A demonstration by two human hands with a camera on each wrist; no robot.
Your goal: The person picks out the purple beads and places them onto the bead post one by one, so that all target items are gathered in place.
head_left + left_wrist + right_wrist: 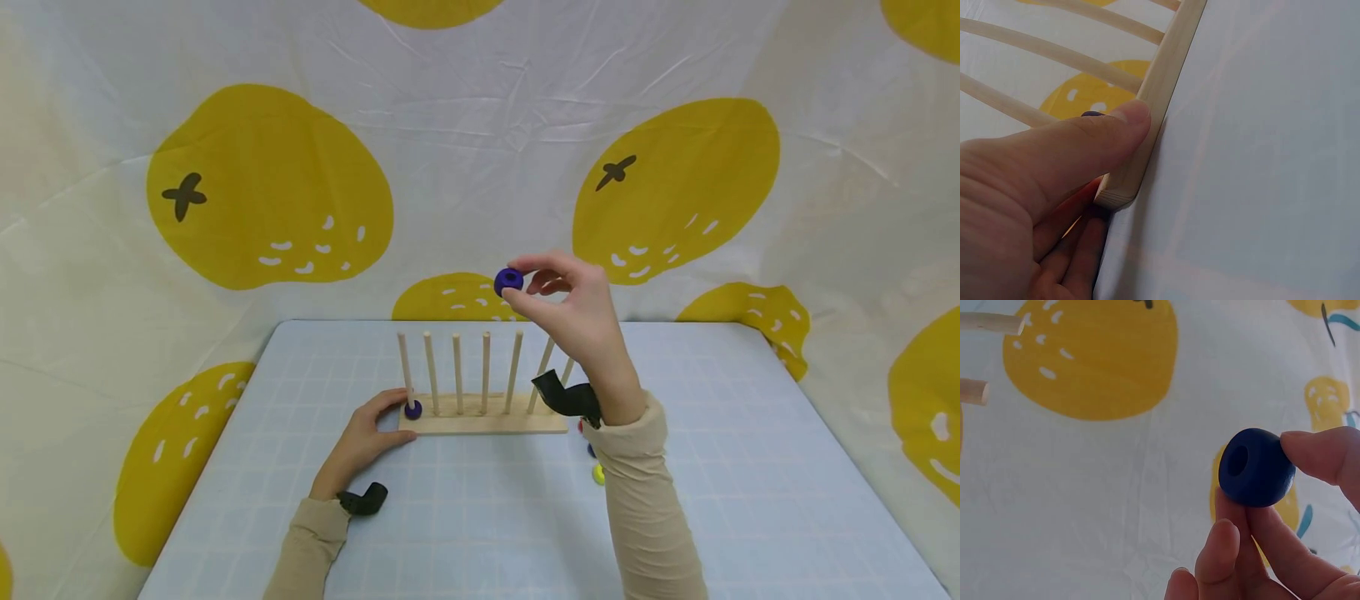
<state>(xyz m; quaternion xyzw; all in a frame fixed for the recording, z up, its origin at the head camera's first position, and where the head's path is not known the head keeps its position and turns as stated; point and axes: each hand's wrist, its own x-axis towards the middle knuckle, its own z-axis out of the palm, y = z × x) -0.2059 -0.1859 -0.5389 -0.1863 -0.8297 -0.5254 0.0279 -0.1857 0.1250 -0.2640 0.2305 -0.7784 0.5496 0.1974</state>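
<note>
A wooden base [487,425] with a row of several upright pegs stands on the table; a dark blue bead [413,410] sits at the foot of its leftmost peg. My left hand [363,433] grips the left end of this base, its thumb [1129,119] on the front edge in the left wrist view. High above the pegs, my right hand [573,308] pinches a blue bead [508,282] between thumb and fingers. The right wrist view shows that bead [1257,467] with its hole visible, apart from the peg tips [1013,325].
Beside the base's right end lie a yellow bead [598,474], a dark bead [591,451] and a red one [581,426], partly hidden by the right forearm. A patterned cloth [480,167] hangs behind the light blue table [465,517].
</note>
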